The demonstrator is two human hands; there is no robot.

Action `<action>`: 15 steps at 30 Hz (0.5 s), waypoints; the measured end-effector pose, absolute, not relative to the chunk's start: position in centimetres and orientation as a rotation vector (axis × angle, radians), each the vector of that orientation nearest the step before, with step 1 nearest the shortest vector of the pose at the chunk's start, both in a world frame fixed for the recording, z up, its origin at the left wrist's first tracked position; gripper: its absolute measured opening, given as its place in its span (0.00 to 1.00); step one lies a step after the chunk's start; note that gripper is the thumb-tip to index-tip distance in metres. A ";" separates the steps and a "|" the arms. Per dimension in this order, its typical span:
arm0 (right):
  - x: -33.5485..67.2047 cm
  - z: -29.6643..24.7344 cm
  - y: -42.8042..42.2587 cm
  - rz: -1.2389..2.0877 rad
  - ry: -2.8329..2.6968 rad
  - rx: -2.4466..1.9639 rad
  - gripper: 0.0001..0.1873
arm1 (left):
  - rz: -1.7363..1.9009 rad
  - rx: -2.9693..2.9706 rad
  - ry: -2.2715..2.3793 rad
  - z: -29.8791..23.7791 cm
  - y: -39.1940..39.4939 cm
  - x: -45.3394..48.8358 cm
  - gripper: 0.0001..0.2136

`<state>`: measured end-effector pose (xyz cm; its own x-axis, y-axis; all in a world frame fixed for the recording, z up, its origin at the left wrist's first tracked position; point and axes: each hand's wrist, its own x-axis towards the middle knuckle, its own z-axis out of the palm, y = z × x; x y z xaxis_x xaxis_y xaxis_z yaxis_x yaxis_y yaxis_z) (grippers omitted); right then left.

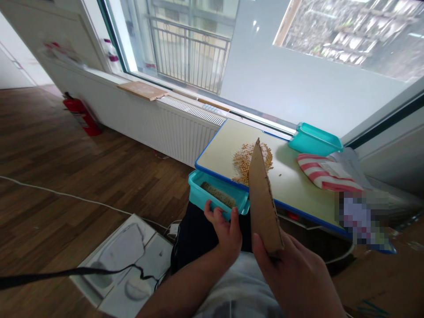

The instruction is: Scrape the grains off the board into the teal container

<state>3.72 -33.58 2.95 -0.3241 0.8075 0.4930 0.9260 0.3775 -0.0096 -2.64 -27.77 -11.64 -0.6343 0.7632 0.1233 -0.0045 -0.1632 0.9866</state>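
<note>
My left hand [225, 232] grips the near rim of a teal plastic box [198, 187] held just under the table's front edge; greenish grains lie inside it. In my right hand [294, 269] is a brown cardboard piece [261, 198], pinched at its lower end and standing on edge, its tip reaching a pile of yellow beans [245, 161] on the table. The pile sits near the table's front edge, right above the box.
The small table [298, 181] has a pale top and blue rim. A second teal box [314, 139] and a red-striped cloth [323, 172] lie at its far right. A white radiator, a windowsill and a red fire extinguisher [81, 115] stand along the wall. White packaging and a black cable lie on the wooden floor.
</note>
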 end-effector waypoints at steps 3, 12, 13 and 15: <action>3.4 3.1 -33.5 -0.369 -2.241 -1.470 0.18 | 1.875 0.845 1.560 -11.5 -27.7 -2.7 0.09; 2.7 4.2 -33.5 -0.385 -2.336 -1.433 0.22 | 1.831 0.921 1.611 -11.2 -27.6 -2.9 0.11; 2.6 4.3 -33.6 -0.385 -2.341 -1.426 0.22 | 1.833 0.921 1.608 -11.2 -27.6 -2.9 0.11; 2.5 4.4 -33.6 -0.386 -2.360 -1.411 0.22 | 1.833 0.920 1.604 -11.3 -27.6 -3.0 0.11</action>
<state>2.54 -33.64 4.41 -0.4345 0.7857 0.4404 0.8850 0.4633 0.0468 -2.95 -27.63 -11.27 -0.6266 0.7654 0.1467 0.0438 -0.1533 0.9872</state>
